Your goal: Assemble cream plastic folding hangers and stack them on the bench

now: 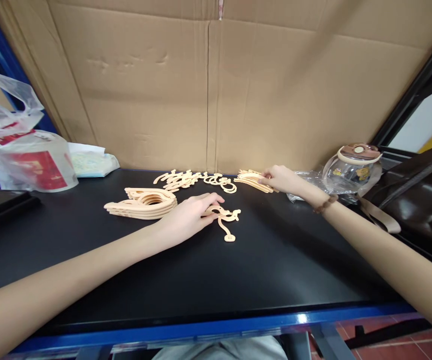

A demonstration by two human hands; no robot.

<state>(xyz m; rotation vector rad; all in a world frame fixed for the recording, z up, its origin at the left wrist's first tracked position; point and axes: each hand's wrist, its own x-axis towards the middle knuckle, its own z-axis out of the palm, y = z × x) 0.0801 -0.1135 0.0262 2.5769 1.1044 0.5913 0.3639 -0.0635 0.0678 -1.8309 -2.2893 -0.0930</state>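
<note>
Judging by how the pieces lie, the work looks partly done: a neat stack of looped frames point(144, 204) sits layered at the left of the middle, while plenty of loose parts wait behind it, so a good share seems left. The left hand point(189, 217) lies flat and low on the tabletop point(238, 270), fingers stretched out and loosely together, their tips pressing on a single hook piece point(226, 220) that lies just in front of the stack, its curled tail ending in a small ring toward the person. The right hand point(281, 179) reaches further back, fingers curled over the near end of a pile of curved strips point(251, 181); whether it pinches one strip or only rests on the pile cannot be told. Between the two piles runs a scattered row of loose hooks point(193, 179), overlapping one another. All these parts are the same pale peach, thin and flat, with smooth rounded outlines, and they look like moulded plastic. The tabletop is matte black with a glossy blue front edge. A creased sheet of brown cardboard point(208, 90) stands behind as a back wall. At the left sits a crinkled thin plastic bag point(24, 160) with red print, beside a soft tissue pack point(91, 162). At the right stand a rounded clear jar point(353, 167) with a pale lid and a smooth dark brown bag point(422, 190); a bead bracelet point(326, 202) circles the right wrist
</note>
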